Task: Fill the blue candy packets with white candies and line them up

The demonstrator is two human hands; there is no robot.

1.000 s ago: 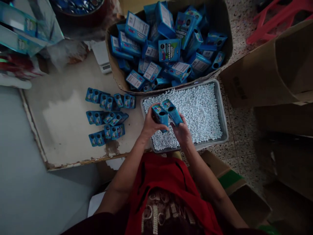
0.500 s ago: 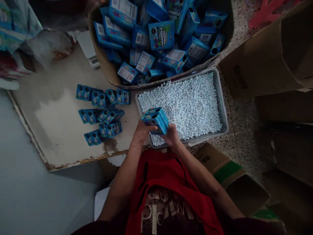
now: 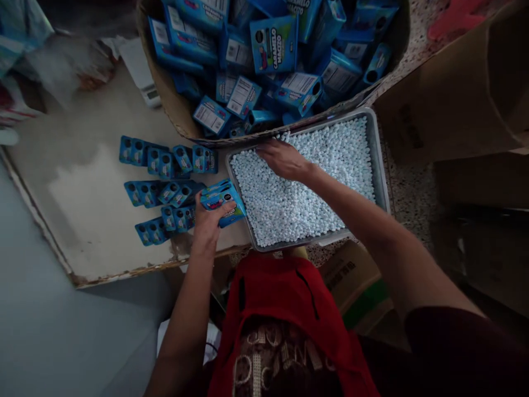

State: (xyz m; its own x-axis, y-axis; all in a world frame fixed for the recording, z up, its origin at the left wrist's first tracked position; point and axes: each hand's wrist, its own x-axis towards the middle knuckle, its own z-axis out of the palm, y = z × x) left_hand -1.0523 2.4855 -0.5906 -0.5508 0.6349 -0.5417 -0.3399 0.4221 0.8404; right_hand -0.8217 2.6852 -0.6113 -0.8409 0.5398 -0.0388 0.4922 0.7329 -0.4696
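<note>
My left hand (image 3: 209, 220) is closed around a pair of blue candy boxes (image 3: 225, 201), side by side, at the left end of the metal tray (image 3: 382, 182). Its thumb lies across the front of the nearer box. Small pale blue-white candies (image 3: 306, 204) fill the tray. Over the tray's far left part, my right hand (image 3: 283, 158) rests on the candies with its fingers stretched out, tips close to the far rim. Rows of standing blue candy boxes (image 3: 159, 162) are on the table left of my left hand.
A large cardboard box (image 3: 173, 110) heaped with blue candy boxes stands beyond the tray. A white scale-like device (image 3: 142, 77) and plastic bags (image 3: 61, 66) are at the back left. Open cartons (image 3: 438, 105) stand on the right. The table's worn front edge (image 3: 124, 275) runs below the rows.
Both hands were on the blue boxes above the tray. The left hand has carried them left to the tray's end. My right hand has let go and moved to the candies at the far side.
</note>
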